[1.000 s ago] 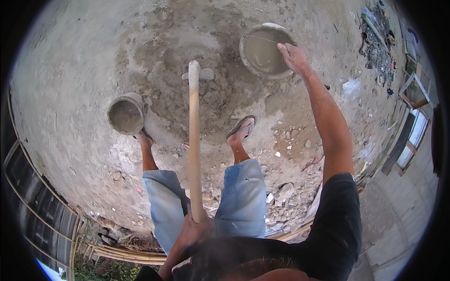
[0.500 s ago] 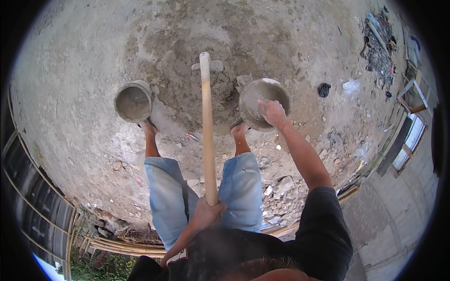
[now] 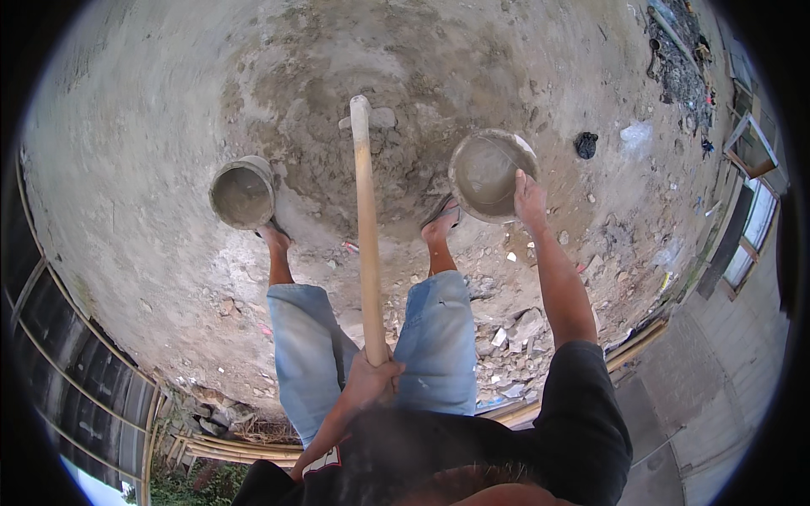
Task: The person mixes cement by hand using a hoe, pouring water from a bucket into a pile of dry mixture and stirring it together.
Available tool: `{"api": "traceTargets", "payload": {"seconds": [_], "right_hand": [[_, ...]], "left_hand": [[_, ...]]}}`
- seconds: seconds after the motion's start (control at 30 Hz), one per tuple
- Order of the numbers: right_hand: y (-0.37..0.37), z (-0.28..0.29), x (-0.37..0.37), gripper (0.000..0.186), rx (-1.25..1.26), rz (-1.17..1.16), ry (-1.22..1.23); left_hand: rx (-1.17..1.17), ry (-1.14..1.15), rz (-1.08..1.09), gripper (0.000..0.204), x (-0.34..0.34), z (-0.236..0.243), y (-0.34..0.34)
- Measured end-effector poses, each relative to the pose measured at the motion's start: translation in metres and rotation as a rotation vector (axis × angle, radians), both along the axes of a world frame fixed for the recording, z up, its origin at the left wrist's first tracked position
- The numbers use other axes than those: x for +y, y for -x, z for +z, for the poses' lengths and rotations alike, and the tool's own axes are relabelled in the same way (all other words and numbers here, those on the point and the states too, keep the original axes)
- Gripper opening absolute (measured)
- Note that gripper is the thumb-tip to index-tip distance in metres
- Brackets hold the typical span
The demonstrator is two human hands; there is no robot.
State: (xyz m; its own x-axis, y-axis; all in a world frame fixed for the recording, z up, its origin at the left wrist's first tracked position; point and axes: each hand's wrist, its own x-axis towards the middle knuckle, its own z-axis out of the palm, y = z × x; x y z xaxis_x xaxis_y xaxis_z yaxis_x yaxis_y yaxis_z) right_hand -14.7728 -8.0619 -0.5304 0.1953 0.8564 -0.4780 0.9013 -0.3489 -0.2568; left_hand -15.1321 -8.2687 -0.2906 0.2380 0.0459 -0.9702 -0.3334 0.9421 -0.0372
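Left hand [image 3: 371,378] grips the wooden handle [image 3: 364,228]; right hand [image 3: 530,198] holds a mortar-caked bucket [image 3: 488,171] by its rim.

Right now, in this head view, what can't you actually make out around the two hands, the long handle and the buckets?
- Tool head at the far end of the wooden handle: too small and mud-coloured to tell.
- Left hand: its fingers wrap behind the handle, out of sight.
- Right hand: its fingertips are hidden by the rim of the right bucket.
- Contents of the left bucket: grey inside, level unclear.
- Left foot: partly hidden behind that bucket.
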Motion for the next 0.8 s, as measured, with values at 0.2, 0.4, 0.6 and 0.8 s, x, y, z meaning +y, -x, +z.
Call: {"api": "traceTargets", "payload": {"seconds": [0.2,0.4,0.6,0.8], "right_hand": [[-0.134,-0.054,-0.026,0.058,-0.141,-0.418,-0.063],[-0.151,-0.096,-0.033,0.049,0.282,-0.972,-0.127],[-0.162,-0.113,-0.046,0.044,0.230,-0.922,-0.034],[-0.161,-0.101,-0.074,0.050,-0.414,-0.633,0.215]], "left_hand": [[-0.050,0.023,-0.020,0.017,0.008,-0.002,-0.005],[-0.010,0.055,-0.033,0.014,0.007,-0.001,-0.005],[0.011,0.051,0.035,0.012,0.015,0.004,-0.009],[-0.039,0.104,-0.010,0.012,0.018,0.006,-0.006]]}}
